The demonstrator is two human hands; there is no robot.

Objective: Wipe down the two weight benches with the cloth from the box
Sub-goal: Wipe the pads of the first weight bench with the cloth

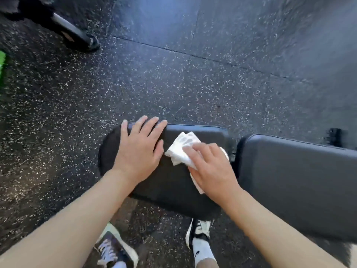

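My right hand (210, 169) presses the cloth (182, 149) flat onto the seat pad (170, 182), fingers spread over it, part of the cloth sticking out past my fingertips and a strip trailing under my palm. My left hand (139, 149) lies open on the same pad, just left of the cloth, fingertips reaching the pad's far edge.

The cloth is bunched, so I judge a hard stroke could roll it up and leave streaks, or drag it off the rim. My left hand sits in the wiping path; the cloth would meet it almost at once going left.

Right of the seat pad, across a narrow gap, is the back pad (293, 182); the cloth could snag in that gap. Beyond the seat pad the floor (173, 84) is open. My shoes (199, 231) stand under its near edge.
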